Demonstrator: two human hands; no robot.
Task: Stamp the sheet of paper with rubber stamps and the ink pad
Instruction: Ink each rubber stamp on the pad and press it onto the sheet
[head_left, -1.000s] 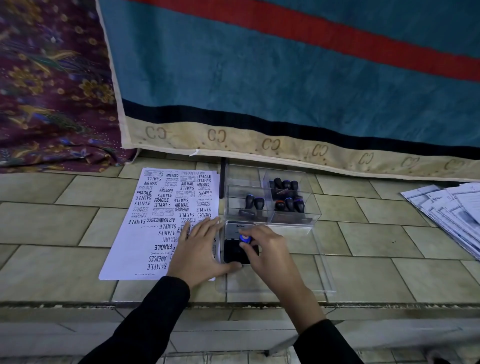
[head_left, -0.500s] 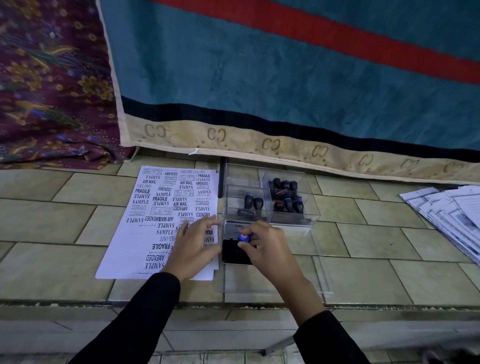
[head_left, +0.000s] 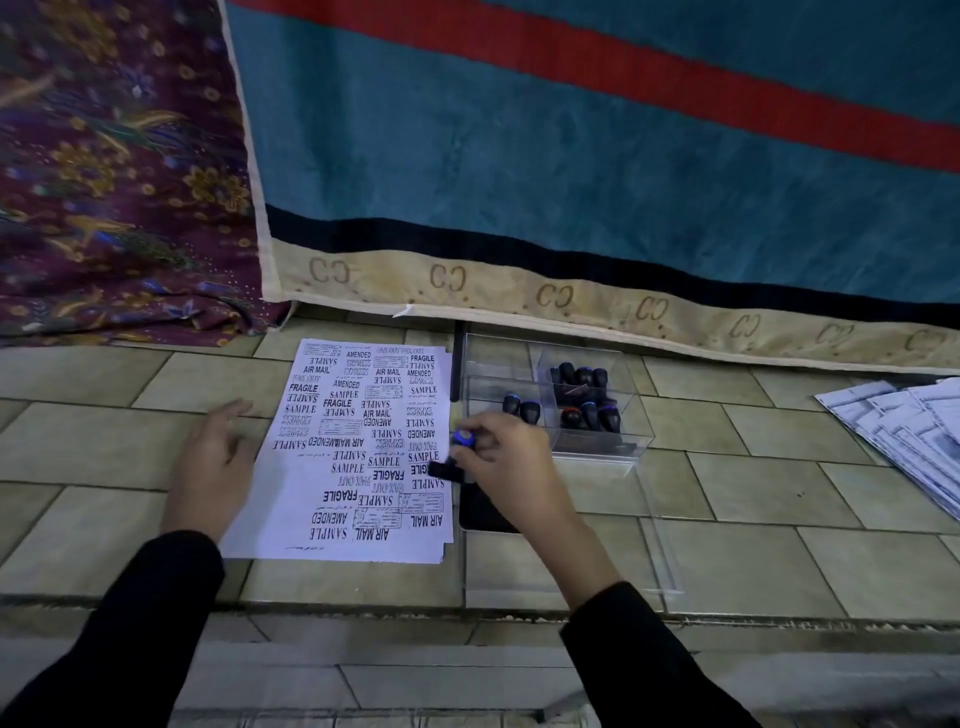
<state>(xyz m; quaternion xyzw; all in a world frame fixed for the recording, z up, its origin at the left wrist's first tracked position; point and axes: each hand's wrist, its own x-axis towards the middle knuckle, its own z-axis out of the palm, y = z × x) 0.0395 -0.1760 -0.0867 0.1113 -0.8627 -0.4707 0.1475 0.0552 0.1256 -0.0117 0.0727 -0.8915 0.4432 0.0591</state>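
A white sheet of paper (head_left: 311, 483) covered with many black stamp prints lies on the tiled ledge. My right hand (head_left: 511, 462) grips a rubber stamp (head_left: 457, 454) with a blue-topped black handle, its base over the sheet's right edge. The black ink pad (head_left: 483, 512) lies right of the sheet, partly hidden under my right wrist. My left hand (head_left: 213, 462) rests with spread fingers at the sheet's left edge, holding nothing. Several more stamps (head_left: 584, 405) stand in a clear plastic box (head_left: 597, 447) behind the pad.
A clear lid (head_left: 660, 571) lies flat near the ledge's front edge. A fanned stack of printed papers (head_left: 904, 436) lies at the far right. A blue and red rug (head_left: 571, 182) and patterned purple cloth (head_left: 114, 182) hang behind the ledge.
My right hand has lifted the stamp off the ink pad and carried it left onto the sheet's right edge. My left hand has slid from the sheet's right side to its left edge.
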